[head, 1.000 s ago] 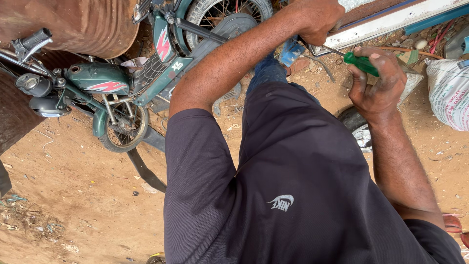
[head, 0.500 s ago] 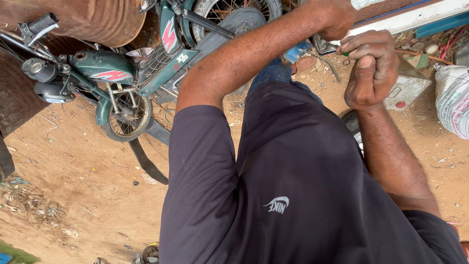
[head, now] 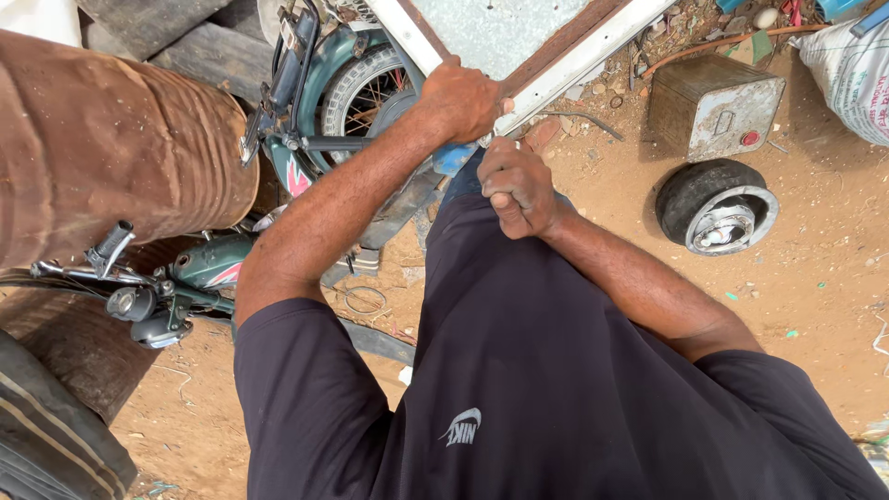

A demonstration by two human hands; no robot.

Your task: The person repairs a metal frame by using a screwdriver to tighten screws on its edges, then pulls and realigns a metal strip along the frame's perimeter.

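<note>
Gripping a white-framed grey panel (head: 505, 37), both hands stay clenched.

Rust, paint and dust: worn metal all around.
A rough, rusted steel drum (head: 111, 139) stands beside a green motorcycle (head: 306, 139) with glossy painted panels; the white-painted metal frame (head: 574, 60) looks chipped, the grey metal box (head: 713, 102) dull and scuffed, the wheel (head: 718, 206) matt rubber over bright metal, the shirt (head: 556, 389) smooth dark cloth.
</note>
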